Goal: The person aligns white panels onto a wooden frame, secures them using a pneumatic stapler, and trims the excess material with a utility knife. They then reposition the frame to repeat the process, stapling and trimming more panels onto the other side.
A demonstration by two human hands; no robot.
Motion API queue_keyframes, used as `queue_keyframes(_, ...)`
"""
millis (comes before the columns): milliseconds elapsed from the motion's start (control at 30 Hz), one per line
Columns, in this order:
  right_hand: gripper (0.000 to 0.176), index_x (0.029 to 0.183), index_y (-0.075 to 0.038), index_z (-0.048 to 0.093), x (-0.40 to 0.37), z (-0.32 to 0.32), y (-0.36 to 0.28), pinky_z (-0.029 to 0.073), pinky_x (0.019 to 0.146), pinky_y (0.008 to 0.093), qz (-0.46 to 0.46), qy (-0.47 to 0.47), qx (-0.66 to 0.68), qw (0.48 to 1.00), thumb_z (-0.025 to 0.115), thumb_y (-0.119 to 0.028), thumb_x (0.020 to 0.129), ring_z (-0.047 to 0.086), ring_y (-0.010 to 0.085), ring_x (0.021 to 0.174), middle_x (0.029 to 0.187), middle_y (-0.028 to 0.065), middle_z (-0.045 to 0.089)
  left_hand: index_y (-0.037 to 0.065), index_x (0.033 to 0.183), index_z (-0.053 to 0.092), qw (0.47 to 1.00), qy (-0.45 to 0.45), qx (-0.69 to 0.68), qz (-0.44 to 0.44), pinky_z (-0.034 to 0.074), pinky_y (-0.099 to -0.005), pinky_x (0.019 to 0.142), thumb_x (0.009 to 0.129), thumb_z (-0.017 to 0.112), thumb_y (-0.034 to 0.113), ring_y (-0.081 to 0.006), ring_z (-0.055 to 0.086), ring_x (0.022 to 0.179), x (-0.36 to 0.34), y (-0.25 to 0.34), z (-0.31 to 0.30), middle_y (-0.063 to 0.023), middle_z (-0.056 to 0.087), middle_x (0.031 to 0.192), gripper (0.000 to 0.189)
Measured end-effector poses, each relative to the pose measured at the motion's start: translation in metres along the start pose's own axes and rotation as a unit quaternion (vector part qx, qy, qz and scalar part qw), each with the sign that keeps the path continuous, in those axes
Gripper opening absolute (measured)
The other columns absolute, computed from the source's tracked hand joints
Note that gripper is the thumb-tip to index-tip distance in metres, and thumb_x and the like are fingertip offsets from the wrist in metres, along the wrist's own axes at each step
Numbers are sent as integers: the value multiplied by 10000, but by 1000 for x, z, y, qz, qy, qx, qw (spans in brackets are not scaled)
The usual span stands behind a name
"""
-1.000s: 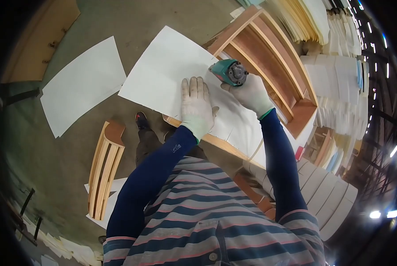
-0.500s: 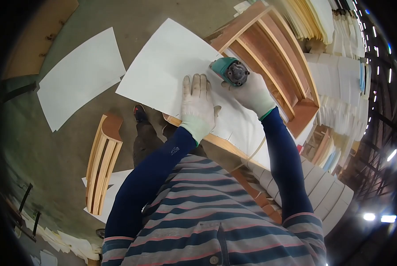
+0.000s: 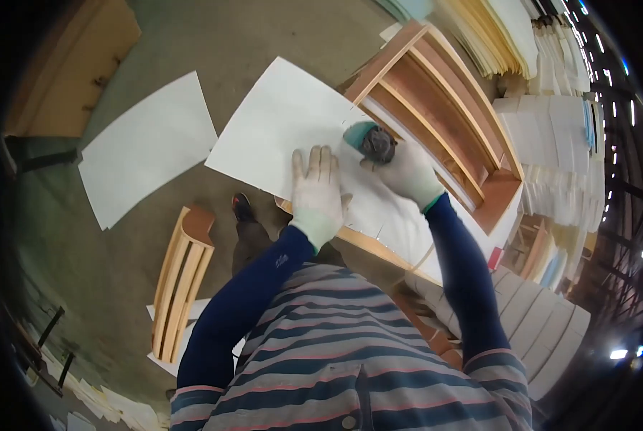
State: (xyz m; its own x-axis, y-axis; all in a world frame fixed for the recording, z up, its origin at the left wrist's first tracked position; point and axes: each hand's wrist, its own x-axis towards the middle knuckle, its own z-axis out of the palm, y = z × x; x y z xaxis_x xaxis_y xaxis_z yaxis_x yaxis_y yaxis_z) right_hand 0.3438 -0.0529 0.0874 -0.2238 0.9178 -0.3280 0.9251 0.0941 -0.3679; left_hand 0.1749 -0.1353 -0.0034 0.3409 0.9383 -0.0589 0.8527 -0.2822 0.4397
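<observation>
Gloved in white, my left hand [image 3: 316,190] lies flat with fingers stretched on a large white sheet [image 3: 274,115]. My right hand [image 3: 411,174], also gloved, is wrapped around a teal pneumatic staple gun [image 3: 359,133] with a dark round cap. The gun is over the sheet, close to its far edge; its nose is hidden beneath it. Under the sheet is a curved wooden frame, whose front rail [image 3: 368,242] shows along the near side. Small staple-like marks dot the sheet near that rail. A thin hose trails from below my right hand.
Beyond the sheet stands a curved wooden frame with slats [image 3: 436,97]. Another white sheet [image 3: 149,147] lies on the floor at left, with a smaller slatted frame [image 3: 183,284] nearer me. Stacks of pale foam sheets [image 3: 544,136] line the right side.
The whole view has shifted slightly downward and rightward. My right hand and the staple gun have moved slightly nearer to me along the sheet; my left hand stays flat.
</observation>
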Motion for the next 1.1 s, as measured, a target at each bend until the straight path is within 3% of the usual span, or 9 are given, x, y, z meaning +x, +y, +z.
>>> queue_keyframes(67,441,984,-53,754,-21,6,-1,551,771,460,60,-12,42,997,781,-457,808,694,406,837,866,229,719,-79,1490,403,999,-18,25,-11,68,-643,1222,904,617,441,-388,272,1503,-16,-3,-1,-251,367,1575,812)
queue_keyframes(233,450,991,-32,756,-27,0,-2,548,785,451,108,-69,43,991,780,-446,814,695,406,872,902,237,724,-87,1483,406,999,-9,34,-22,59,-669,1209,956,555,455,-393,285,1494,-15,1,4,-244,362,1583,770)
queue_keyframes(667,458,989,-14,749,16,3,-12,561,798,452,60,-73,-3,995,766,-439,817,700,406,861,890,239,721,-74,1486,410,996,-61,49,-50,64,-673,1201,954,536,463,-378,261,1500,-7,8,-3,-222,347,1596,767)
queue_keyframes(1100,447,938,30,736,15,6,-14,566,753,445,99,-94,8,991,778,-399,818,712,402,820,828,248,714,-51,1503,398,997,-56,33,-41,44,-702,1188,951,538,451,-370,245,1516,-8,5,0,-219,345,1597,759)
